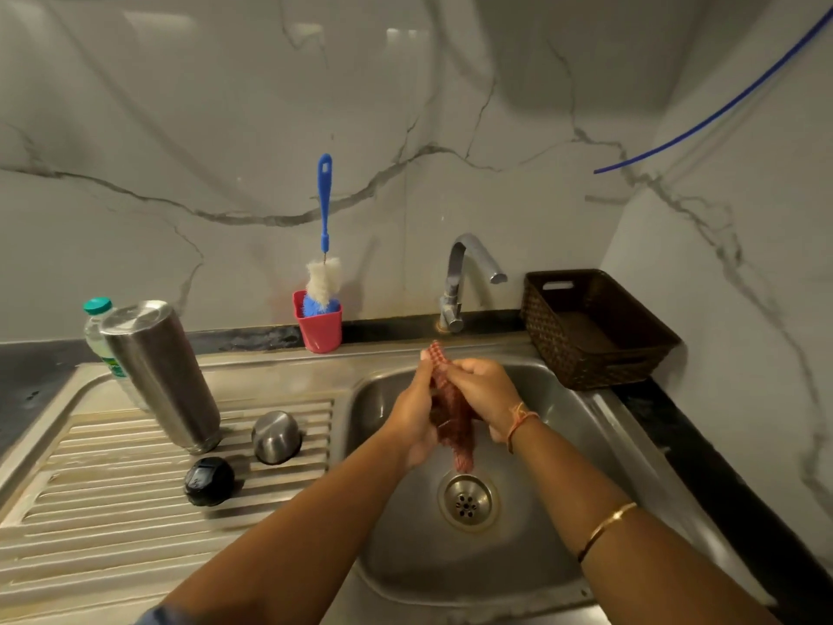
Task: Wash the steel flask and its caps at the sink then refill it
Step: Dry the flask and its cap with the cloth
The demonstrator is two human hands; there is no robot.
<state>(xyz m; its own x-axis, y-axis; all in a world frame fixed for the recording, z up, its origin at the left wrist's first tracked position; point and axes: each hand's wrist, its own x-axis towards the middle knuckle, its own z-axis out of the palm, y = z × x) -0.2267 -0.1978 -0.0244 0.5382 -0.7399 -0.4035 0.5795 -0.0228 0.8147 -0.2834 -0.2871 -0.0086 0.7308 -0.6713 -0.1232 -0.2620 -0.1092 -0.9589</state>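
Left hand (417,421) and right hand (484,390) clutch a red cloth (453,426) (fingers curled round it) over the sink (563,444); on the drainboard (112,512) the steel flask (160,372) half hides a plastic bottle (97,329), with the steel cap (276,437) and black cap (208,481) near.

The wall (180,106) is white marble with grey veins; a blue tube (721,110) crosses it at two o'clock. At eleven o'clock the brush (324,205) has a blue handle and white bristles, above a red cup (318,329). At nine o'clock are the silver flask (160,376) and a teal-topped bottle (97,327). At eight o'clock a silver cap (276,437) and a black cap (208,481) sit on the ribbed steel drainboard (112,512). The cloth (453,421) at six o'clock is red check. The basket (595,329) at three o'clock is dark brown weave. The counter (721,466) is black.
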